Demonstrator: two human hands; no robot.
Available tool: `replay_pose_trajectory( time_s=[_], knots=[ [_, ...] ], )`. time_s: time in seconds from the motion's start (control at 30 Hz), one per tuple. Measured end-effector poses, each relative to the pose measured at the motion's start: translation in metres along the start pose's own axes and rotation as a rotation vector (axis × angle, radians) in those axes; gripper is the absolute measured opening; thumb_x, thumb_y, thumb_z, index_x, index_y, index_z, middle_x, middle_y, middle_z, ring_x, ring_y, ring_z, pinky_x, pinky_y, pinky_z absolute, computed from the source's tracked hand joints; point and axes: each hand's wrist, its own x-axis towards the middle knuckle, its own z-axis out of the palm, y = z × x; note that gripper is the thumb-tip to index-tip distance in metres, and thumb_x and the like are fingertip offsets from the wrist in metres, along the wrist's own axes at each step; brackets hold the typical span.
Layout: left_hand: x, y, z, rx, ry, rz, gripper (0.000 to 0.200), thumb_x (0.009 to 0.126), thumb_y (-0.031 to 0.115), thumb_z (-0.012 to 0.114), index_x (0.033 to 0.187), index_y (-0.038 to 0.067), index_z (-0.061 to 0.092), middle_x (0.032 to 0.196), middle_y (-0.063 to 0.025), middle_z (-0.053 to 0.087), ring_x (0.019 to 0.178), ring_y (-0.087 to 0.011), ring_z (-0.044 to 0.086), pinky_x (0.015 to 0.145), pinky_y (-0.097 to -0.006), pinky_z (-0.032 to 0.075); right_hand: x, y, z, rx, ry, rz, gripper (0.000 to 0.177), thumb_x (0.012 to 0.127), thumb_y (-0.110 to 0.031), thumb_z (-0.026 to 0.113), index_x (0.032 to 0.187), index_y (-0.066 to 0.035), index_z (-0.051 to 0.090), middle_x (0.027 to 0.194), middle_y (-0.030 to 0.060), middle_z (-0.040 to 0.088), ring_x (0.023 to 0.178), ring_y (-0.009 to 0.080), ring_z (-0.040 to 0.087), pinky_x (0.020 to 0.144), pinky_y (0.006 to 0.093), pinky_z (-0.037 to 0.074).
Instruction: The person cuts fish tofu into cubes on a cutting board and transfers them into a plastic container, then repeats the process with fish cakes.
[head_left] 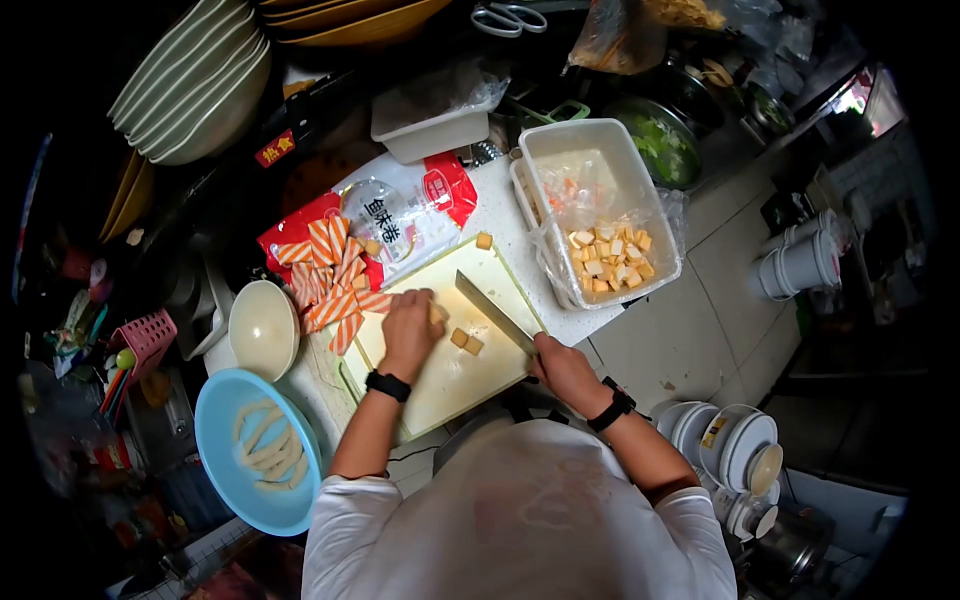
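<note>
My right hand (566, 374) grips the handle of a kitchen knife (496, 312), whose broad blade slants over the cutting board (440, 385). My left hand (410, 332) is curled at the board's left side, its fingertips on a tan food piece (437, 313). Two tan cubes (466, 341) lie between the hand and the blade. Another cube (484, 241) rests at the board's far edge. Left of the board are piled orange-and-white striped sticks (325, 265), partly on a red and white food bag (385, 215).
At the far right a plastic tub (660, 240) contains many tan cubes. A blue basin (210, 450) with pale strips and a cream bowl (264, 330) stand left. Stacked bowls (200, 90) are behind. White buckets (735, 440) stand on the right.
</note>
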Motion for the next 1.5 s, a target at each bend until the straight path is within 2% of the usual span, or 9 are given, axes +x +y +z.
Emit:
replay_pose_trajectory(
  time_s=[0.2, 0.4, 0.6, 0.7, 1.0, 1.1, 1.2, 1.4, 1.5],
  knots=[
    [-0.031, 0.009, 0.015, -0.211, -0.042, -0.180, 0.062, 0.068, 0.009, 0.077, 0.125, 0.002, 0.053, 0.110, -0.0186, 0.059, 0.102, -0.0367, 0.058, 0.089, -0.0427, 0.049, -0.001, -0.010, -0.003, -0.019, -0.052, -0.004, 0.010, 0.087, -0.005, 0.052, 0.090, 0.000, 0.045, 0.079, 0.0252, 0.060, 0.074, 0.0449, 0.061, 0.064, 0.0511, 0.049],
    [-0.051, -0.001, 0.031, -0.312, 0.014, -0.167, 0.075, 0.067, 0.004, 0.078, 0.134, 0.002, 0.045, 0.111, -0.0179, 0.057, 0.103, -0.0353, 0.058, 0.090, -0.0405, 0.050, 0.008, -0.013, 0.006, -0.034, -0.073, -0.090, 0.007, 0.087, -0.004, 0.050, 0.089, 0.000, 0.045, 0.077, 0.0239, 0.060, 0.072, 0.0442, 0.061, 0.064, 0.0506, 0.049],
    [-0.057, 0.010, 0.030, -0.444, -0.033, -0.315, 0.071, 0.069, -0.001, 0.079, 0.129, -0.001, 0.043, 0.106, -0.0170, 0.056, 0.095, -0.0290, 0.060, 0.081, -0.0366, 0.052, 0.009, -0.024, 0.004, -0.073, -0.132, -0.135, 0.008, 0.086, -0.004, 0.051, 0.090, 0.000, 0.045, 0.077, 0.0224, 0.059, 0.072, 0.0430, 0.061, 0.064, 0.0495, 0.049],
    [-0.061, 0.011, 0.039, -0.436, 0.032, -0.309, 0.062, 0.070, 0.001, 0.080, 0.122, -0.002, 0.047, 0.094, -0.0118, 0.054, 0.086, -0.0231, 0.056, 0.078, -0.0334, 0.050, 0.009, -0.023, 0.005, -0.082, -0.140, -0.153, 0.009, 0.085, -0.003, 0.052, 0.091, 0.000, 0.045, 0.077, 0.0219, 0.060, 0.071, 0.0426, 0.061, 0.063, 0.0490, 0.049],
    [-0.064, 0.017, 0.037, -0.439, 0.068, -0.268, 0.062, 0.069, -0.002, 0.080, 0.122, -0.003, 0.047, 0.092, -0.0116, 0.054, 0.087, -0.0248, 0.056, 0.081, -0.0354, 0.049, 0.009, -0.019, 0.005, -0.087, -0.146, -0.188, 0.012, 0.083, -0.003, 0.054, 0.092, -0.001, 0.047, 0.079, 0.0196, 0.060, 0.072, 0.0409, 0.062, 0.063, 0.0477, 0.050],
    [-0.063, 0.014, 0.035, -0.397, 0.075, -0.215, 0.061, 0.069, -0.003, 0.079, 0.122, -0.004, 0.047, 0.098, -0.0133, 0.053, 0.091, -0.0257, 0.056, 0.083, -0.0351, 0.049, 0.014, -0.017, 0.002, -0.102, -0.165, -0.168, 0.013, 0.082, -0.003, 0.054, 0.093, -0.001, 0.047, 0.083, 0.0196, 0.060, 0.074, 0.0403, 0.062, 0.064, 0.0471, 0.050],
    [-0.060, 0.021, 0.028, -0.384, 0.018, -0.274, 0.060, 0.069, -0.004, 0.078, 0.121, -0.004, 0.047, 0.105, -0.0153, 0.051, 0.097, -0.0268, 0.056, 0.085, -0.0351, 0.049, 0.013, -0.017, 0.008, -0.122, -0.134, -0.194, 0.015, 0.082, -0.003, 0.055, 0.095, -0.001, 0.048, 0.085, 0.0195, 0.061, 0.075, 0.0395, 0.063, 0.064, 0.0465, 0.051],
    [-0.059, 0.026, 0.013, -0.244, 0.083, -0.156, 0.056, 0.067, 0.000, 0.080, 0.115, 0.000, 0.051, 0.111, -0.0168, 0.050, 0.099, -0.0360, 0.054, 0.084, -0.0411, 0.048, 0.015, -0.009, 0.019, -0.146, -0.103, -0.189, 0.018, 0.081, -0.005, 0.056, 0.097, -0.001, 0.048, 0.083, 0.0191, 0.061, 0.075, 0.0387, 0.063, 0.064, 0.0462, 0.051],
    [-0.056, 0.027, 0.013, -0.156, 0.069, -0.031, 0.052, 0.065, 0.003, 0.083, 0.108, 0.002, 0.054, 0.107, -0.0150, 0.051, 0.099, -0.0356, 0.053, 0.083, -0.0421, 0.047, 0.014, -0.011, 0.018, -0.133, -0.113, -0.172, 0.019, 0.081, -0.005, 0.056, 0.097, -0.001, 0.048, 0.083, 0.0191, 0.061, 0.075, 0.0387, 0.063, 0.064, 0.0465, 0.051]
  ],
)
